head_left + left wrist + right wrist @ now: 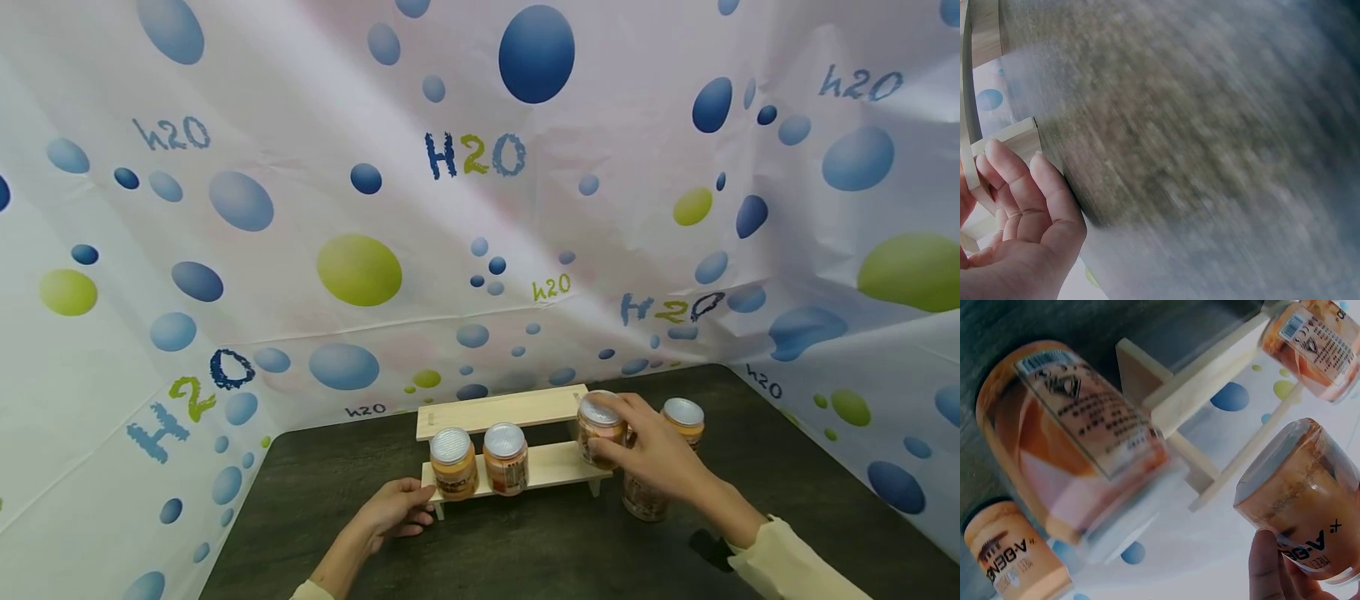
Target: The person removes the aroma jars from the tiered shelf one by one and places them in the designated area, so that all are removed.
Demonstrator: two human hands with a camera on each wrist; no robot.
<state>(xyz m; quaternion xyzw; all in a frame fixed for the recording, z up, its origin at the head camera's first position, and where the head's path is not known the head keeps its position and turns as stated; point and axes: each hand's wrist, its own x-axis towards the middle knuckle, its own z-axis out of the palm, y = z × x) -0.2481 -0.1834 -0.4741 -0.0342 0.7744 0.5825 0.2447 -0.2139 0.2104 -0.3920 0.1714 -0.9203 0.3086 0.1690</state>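
Note:
My right hand (660, 446) grips a jar (600, 429) of orange-brown contents with a silver lid, at the right end of a two-step wooden rack (502, 412). In the right wrist view the underside of that jar (1266, 465) shows, raised off the step. Two similar jars, one at the left end (453, 471) and another beside it (507, 467), stand on the lower step. At the rack's left end, my left hand (397, 508) holds the edge of the lower step between thumb and fingers; the left wrist view shows these fingers (1019, 194) against the wood.
Two more jars stand on the dark table (525, 550) at the right: a nearer jar (643, 498), partly behind my right hand, and a farther jar (684, 417). A white sheet (450, 208) with blue and green dots rises behind the table and at its sides.

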